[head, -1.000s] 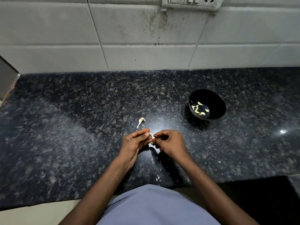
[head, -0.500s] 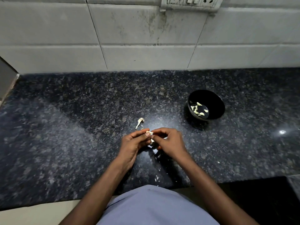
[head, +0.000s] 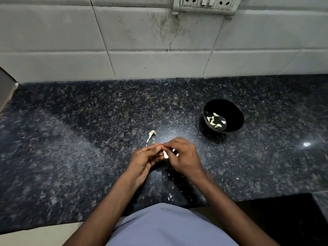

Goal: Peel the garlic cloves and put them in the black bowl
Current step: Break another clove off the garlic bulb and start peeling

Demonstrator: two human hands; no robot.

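Over the middle of the dark granite counter (head: 71, 157) my left hand (head: 145, 159) and my right hand (head: 184, 157) meet fingertip to fingertip. Between them they pinch a small pale garlic clove (head: 165, 155), mostly hidden by the fingers. A black bowl (head: 236, 110) stands to the right and a little farther back, with several peeled cloves (head: 215, 119) at its bottom. A dry garlic stem with skin (head: 150, 136) lies on the counter just beyond my left fingertips.
Small white flakes of garlic skin (head: 170, 195) are scattered on the counter near its front edge, below my hands. A tiled wall with a switch and socket plate (head: 205, 4) rises behind. A dark appliance edge (head: 7, 89) shows at far left.
Both hands stay together on the clove. My right fingers have shifted slightly over the top of it while my left thumb and fingers keep pinching.
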